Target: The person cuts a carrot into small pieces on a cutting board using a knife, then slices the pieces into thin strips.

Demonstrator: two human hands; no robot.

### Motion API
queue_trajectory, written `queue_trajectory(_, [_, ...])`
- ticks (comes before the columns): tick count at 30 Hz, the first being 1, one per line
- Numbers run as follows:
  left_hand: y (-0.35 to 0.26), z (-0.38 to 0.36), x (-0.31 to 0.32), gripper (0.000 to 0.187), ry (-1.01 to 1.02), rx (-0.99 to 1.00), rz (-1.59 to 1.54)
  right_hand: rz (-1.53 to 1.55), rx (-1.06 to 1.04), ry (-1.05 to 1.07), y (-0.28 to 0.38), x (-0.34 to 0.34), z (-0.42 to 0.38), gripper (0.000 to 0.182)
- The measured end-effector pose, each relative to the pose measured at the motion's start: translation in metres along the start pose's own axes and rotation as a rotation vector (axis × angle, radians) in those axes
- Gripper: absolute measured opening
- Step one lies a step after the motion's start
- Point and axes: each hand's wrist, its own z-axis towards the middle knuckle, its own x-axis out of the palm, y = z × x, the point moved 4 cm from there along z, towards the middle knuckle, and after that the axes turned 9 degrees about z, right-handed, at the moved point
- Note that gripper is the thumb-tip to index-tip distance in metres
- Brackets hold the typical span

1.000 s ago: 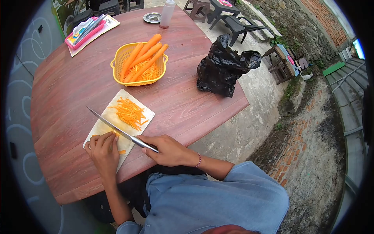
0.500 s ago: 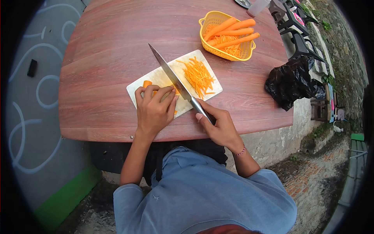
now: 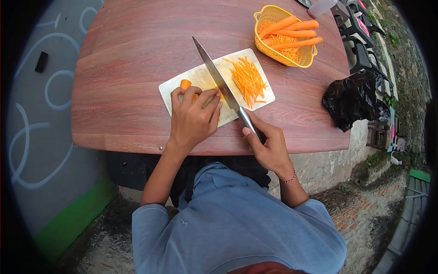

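My left hand (image 3: 194,114) is closed over carrot pieces on the white cutting board (image 3: 173,89), its curled fingertips close to the blade. One stubby carrot piece (image 3: 185,84) shows beyond the fingers; the rest is mostly covered. In my right hand (image 3: 270,144) is the handle of a large kitchen knife (image 3: 221,82), its blade slanting across the board toward the far left. A heap of carrot strips (image 3: 247,81) lies on the board's right part, on the other side of the blade.
A yellow plastic basket (image 3: 262,44) with whole carrots (image 3: 299,34) and shredded carrot stands at the back right of the wooden table (image 3: 132,68). A black plastic bag (image 3: 351,100) sits at the right edge. Near the far edge is a clear plastic container (image 3: 320,7).
The table, board and both hands appear shifted right and slightly up in view as the camera turned. Both hands keep nearly the same place on the board and knife.
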Motion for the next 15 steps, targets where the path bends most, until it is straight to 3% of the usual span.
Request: queue_trajectory(15, [-0.001, 0.000, -0.001, 0.021, -0.005, -0.018, 0.013, -0.124, -0.181, -0.051, 0.009, 0.012, -0.013, 0.044])
